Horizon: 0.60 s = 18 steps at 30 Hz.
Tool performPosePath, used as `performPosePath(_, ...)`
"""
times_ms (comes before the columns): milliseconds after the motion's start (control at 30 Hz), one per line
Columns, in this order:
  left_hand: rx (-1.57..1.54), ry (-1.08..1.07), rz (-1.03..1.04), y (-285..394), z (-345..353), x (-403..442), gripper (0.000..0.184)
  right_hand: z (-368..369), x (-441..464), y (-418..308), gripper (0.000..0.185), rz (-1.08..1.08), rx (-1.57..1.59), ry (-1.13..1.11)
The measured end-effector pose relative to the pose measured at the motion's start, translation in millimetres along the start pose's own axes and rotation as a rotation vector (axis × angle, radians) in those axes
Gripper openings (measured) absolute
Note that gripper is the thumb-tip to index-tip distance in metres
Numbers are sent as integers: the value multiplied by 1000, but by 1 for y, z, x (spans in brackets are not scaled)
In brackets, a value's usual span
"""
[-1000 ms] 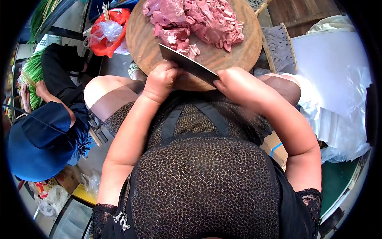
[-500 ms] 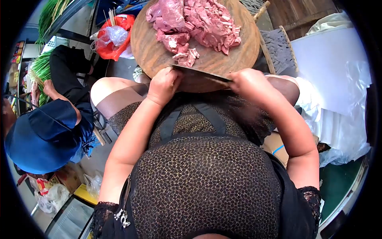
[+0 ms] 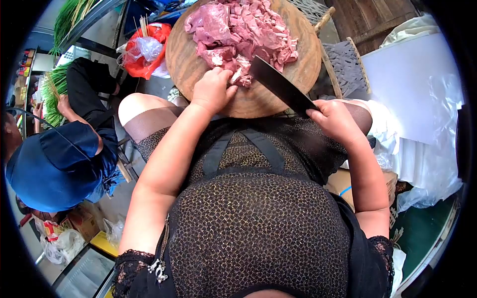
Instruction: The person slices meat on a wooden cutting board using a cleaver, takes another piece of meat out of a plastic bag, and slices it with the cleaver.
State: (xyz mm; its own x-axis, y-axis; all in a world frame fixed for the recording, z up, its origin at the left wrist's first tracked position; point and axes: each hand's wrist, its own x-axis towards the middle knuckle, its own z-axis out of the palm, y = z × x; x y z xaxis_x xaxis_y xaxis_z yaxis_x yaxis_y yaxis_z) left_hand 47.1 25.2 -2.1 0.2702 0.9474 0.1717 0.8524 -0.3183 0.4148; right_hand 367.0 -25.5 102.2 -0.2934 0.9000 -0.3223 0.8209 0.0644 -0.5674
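Observation:
Pink raw meat, partly cut into pieces, is heaped on a round wooden chopping block in front of my knees. My left hand is at the near edge of the heap, fingers curled against a piece of meat and thumb held apart; its fingertips are partly hidden. In my right hand is the handle of a dark-bladed cleaver. The blade slants up and left over the block, its far end close to the meat.
A person in a blue top sits to my left, beside bundles of green stalks. Near the block are a red plastic bag with thin sticks and a woven grey seat. White plastic sheeting lies at right.
My left hand has left the cleaver blade and moved up and right onto the meat. The cleaver has turned from near level to a steeper slant, and my right hand has come lower and rightward.

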Motion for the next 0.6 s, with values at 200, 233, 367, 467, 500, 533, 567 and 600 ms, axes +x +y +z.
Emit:
performPosePath(200, 28, 28, 77, -22, 11, 4, 21, 5, -8, 6, 26, -74, 72, -145)
performPosePath(233, -311, -150, -211, -13, -5, 4, 19, 6, -8, 7, 26, -70, 71, -145)
performPosePath(367, -1143, -465, -739, -23, -13, -12, 26, 4, 1, -9, 27, 133, 42, -173)
performPosePath(467, -631, -650, -640, -26, -19, -20, 26, 8, 0, -21, 27, 105, 110, -31)
performPosePath(500, -632, -653, -644, -22, -24, -22, 26, 12, 0, -23, 27, 106, 111, -35)
performPosePath(533, -313, -480, -482, -15, -33, -25, 27, 15, -1, -24, 27, 68, 93, -32)
performPosePath(567, -2, -304, -313, -11, -37, -27, 27, 18, -3, -25, 27, 30, 73, -28)
performPosePath(600, -91, -309, -361, -14, -37, -28, 30, 20, -5, -29, 26, -9, 71, -14)
